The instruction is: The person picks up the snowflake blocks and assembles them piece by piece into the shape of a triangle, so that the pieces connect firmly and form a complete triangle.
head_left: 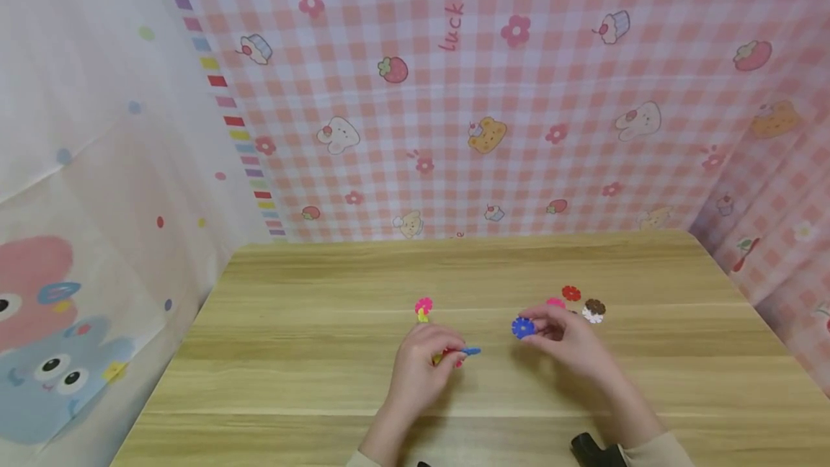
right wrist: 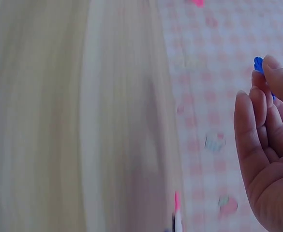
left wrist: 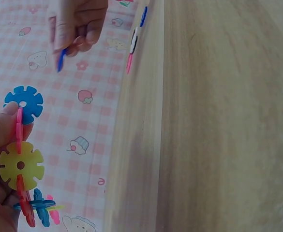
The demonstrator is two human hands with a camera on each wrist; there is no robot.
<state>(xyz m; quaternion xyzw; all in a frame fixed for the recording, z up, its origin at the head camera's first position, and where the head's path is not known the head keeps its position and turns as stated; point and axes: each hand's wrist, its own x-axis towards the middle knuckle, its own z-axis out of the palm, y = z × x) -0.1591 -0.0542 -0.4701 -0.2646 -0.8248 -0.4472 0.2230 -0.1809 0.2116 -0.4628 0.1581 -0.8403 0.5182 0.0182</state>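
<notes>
Left hand [head_left: 421,362]: thumb and fingers pinch a chain [left wrist: 33,164] of slotted discs near its light-blue end. The chain's other end, pink and yellow, shows past the left hand at 12 o'clock.

Right hand [head_left: 573,341]: at 3 o'clock from the left hand; thumb and fingertips grip a single blue disc [head_left: 522,328]. Disc raised above the bench [head_left: 292,359], at 2 o'clock from the chain's light-blue end, apart from it.

Loose discs on the bench, past the right hand: red disc [head_left: 571,293] at 12 o'clock; brown disc [head_left: 595,305] at 1 o'clock, white disc [head_left: 593,317] just at its 6 o'clock; pink disc [head_left: 555,303] near 11 o'clock, partly hidden.

Checked cloth [head_left: 421,107] behind the bench, at 12 o'clock.
</notes>
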